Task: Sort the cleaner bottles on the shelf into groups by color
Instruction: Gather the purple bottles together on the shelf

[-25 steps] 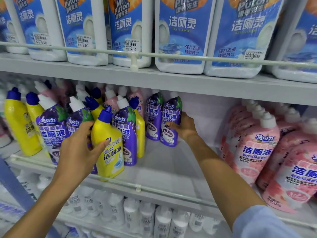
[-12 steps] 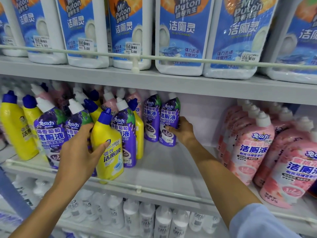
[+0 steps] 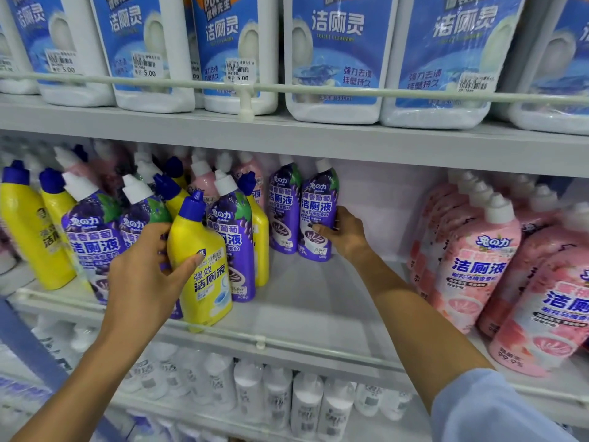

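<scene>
On the middle shelf [image 3: 318, 301] stand yellow, purple and pink cleaner bottles. My left hand [image 3: 143, 272] grips a yellow bottle with a blue cap [image 3: 207, 269] at the shelf's front, thumb across its label. My right hand [image 3: 342, 232] holds the lower side of a purple bottle [image 3: 318, 205] standing deep on the shelf beside a second purple bottle [image 3: 283, 208]. More yellow bottles [image 3: 28, 231] and purple bottles [image 3: 92, 237] are mixed at the left, with pink ones [image 3: 204, 183] behind them. A group of pink bottles [image 3: 478, 263] fills the right side.
A thin rail [image 3: 287, 344] runs along the shelf's front edge. The upper shelf carries large white bottles with blue labels [image 3: 334, 59] behind its own rail. White bottles [image 3: 306, 403] stand on the shelf below. Bare shelf lies between the purple pair and the pink group.
Neither hand has shifted on its bottle. The whole view has drifted slightly as my head moved.
</scene>
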Demonstrator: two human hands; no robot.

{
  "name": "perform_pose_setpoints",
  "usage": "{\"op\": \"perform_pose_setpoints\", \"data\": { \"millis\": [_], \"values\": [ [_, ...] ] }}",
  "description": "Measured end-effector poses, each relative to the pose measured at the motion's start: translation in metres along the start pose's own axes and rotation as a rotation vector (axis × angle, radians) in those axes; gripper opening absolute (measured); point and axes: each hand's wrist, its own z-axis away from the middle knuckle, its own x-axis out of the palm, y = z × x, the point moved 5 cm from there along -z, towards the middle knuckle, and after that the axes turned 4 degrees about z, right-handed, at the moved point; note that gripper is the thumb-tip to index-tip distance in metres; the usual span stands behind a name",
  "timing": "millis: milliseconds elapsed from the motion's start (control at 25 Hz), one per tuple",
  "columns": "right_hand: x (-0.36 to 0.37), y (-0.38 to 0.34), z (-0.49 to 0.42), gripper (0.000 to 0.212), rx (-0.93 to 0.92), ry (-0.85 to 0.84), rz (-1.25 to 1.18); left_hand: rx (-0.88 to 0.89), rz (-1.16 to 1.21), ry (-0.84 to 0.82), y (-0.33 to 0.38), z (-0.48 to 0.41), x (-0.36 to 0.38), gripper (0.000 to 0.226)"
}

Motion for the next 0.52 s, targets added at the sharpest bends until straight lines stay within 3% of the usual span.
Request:
{"op": "perform_pose_setpoints", "data": {
  "millis": [520],
  "values": [
    [-0.013, -0.019, 0.021, 0.059, 0.033, -0.054, 0.390, 0.001, -0.034, 0.056, -0.007, 0.002, 0.003, 0.045]
  ]
}}
